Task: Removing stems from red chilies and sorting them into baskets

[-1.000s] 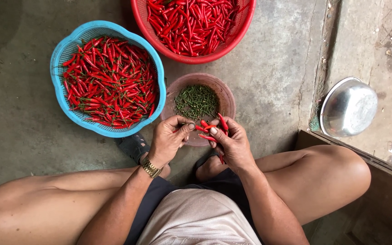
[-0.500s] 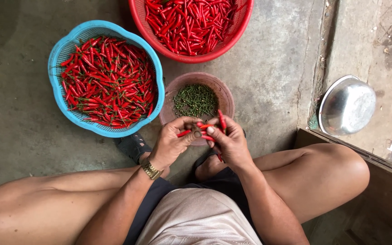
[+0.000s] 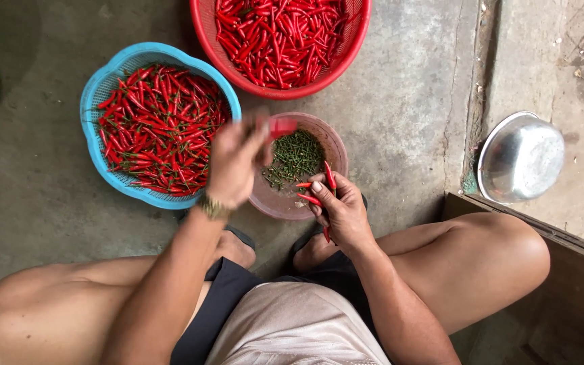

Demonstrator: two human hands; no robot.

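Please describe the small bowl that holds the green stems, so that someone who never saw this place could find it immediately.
On the grey concrete floor stand a blue basket and a red basket, both full of red chillies. Just below the gap between them, in front of the right hand, sits the small pinkish-brown bowl. It alone is small, solid-walled and holds green stems.

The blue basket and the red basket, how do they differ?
The blue basket lies wholly in view at the left; the red basket is cut off by the top edge. The blue one's chillies lie thinner, with mesh showing, and some keep green stems; the red one's chillies are piled denser. Both stand on the concrete floor.
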